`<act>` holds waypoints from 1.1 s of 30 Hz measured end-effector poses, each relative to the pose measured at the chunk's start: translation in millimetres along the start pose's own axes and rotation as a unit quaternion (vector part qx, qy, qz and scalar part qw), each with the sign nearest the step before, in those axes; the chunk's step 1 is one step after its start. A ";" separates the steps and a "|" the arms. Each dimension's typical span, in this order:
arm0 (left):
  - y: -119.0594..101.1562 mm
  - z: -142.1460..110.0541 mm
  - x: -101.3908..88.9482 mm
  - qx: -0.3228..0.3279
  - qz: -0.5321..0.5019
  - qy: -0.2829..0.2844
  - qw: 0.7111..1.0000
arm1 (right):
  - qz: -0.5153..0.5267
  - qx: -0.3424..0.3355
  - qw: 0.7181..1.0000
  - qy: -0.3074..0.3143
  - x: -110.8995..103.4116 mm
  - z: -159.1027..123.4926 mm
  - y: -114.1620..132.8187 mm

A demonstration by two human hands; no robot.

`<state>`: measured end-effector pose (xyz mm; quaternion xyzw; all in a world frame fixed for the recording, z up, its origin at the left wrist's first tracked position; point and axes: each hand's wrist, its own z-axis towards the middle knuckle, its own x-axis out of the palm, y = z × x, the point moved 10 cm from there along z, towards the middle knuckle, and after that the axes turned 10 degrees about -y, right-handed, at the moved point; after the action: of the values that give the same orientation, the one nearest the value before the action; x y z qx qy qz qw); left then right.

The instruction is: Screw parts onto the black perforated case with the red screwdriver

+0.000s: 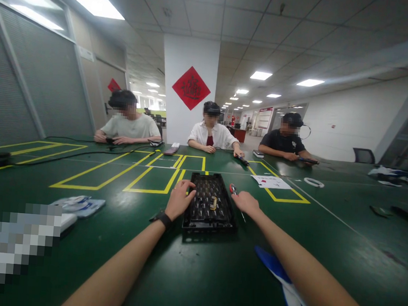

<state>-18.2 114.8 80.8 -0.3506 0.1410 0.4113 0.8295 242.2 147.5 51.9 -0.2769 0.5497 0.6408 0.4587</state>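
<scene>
A black plastic tray-like housing (206, 219) with a ribbed inside lies on the green table in front of me. Inside it, right of the middle, is a small yellowish part (214, 203). My left hand (181, 199) grips the housing's left rim, thumb and fingers bent over the edge. Just off the right side, my right hand (245, 202) is closed around a red-handled screwdriver (232, 188). Its red end shows beyond the fingers and a thin metal shaft sticks out on the near side; the middle is hidden by the hand.
Yellow tape outlines mark the table (250, 279). A blue-and-white item (285, 282) lies under my right forearm, another packet (83, 205) at left. A paper sheet (271, 182) and white ring (313, 182) lie farther right. Three people sit across, one holding a dark tool (241, 160).
</scene>
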 end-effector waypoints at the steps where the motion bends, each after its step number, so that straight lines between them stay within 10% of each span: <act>1: 12.6 -1.1 6.2 -0.018 -0.005 0.003 1.000 | -0.030 0.004 1.000 0.000 3.3 -2.4 -4.3; 10: 58.6 -13.4 55.0 -0.130 -0.142 0.099 0.976 | -0.153 -0.084 0.980 -0.099 -15.8 -8.2 43.4; 20: 52.4 -13.1 50.9 -0.108 -0.128 0.098 0.981 | -0.124 -0.114 0.986 0.012 37.6 -13.0 105.7; 26: 56.5 -10.2 53.1 -0.121 -0.144 0.079 0.979 | 0.025 -0.203 0.976 0.077 29.6 -29.5 111.7; 33: 62.2 -6.7 58.5 -0.135 -0.137 0.072 0.979 | 0.344 -0.253 0.881 0.204 35.2 -75.4 112.1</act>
<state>-30.0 170.2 16.5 -0.5040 0.0943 0.2828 0.8107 115.9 88.1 53.9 -0.3022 0.5107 0.8049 0.0011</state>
